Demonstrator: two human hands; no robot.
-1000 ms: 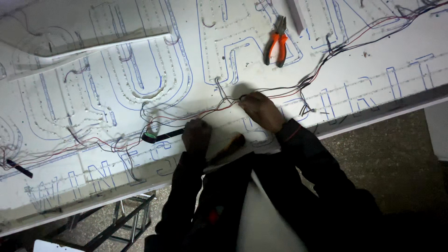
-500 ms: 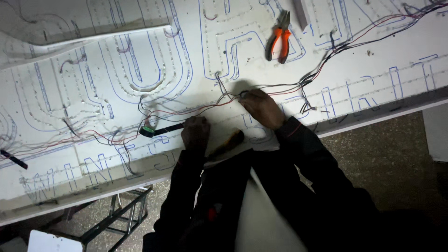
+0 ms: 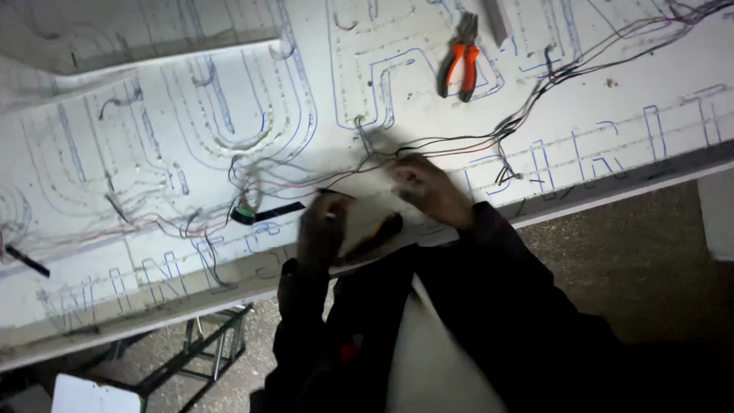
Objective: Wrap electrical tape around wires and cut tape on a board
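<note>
Near the white sign board's (image 3: 627, 69) front edge, the right hand (image 3: 428, 191) pinches the thin wires (image 3: 459, 143) (running left-right), while the left hand (image 3: 321, 229), just beside, grips a dark-handled tool (image 3: 375, 235).

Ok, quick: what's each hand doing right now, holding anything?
Left hand: closed around a thin wire, blurred.
Right hand: fingers curled on the wires; grip cannot be told.

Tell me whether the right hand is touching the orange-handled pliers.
Apart. The head view shows the right hand down at the wires near the board's front edge, while the orange-handled pliers lie farther up the white board, with bare board between them.
</note>
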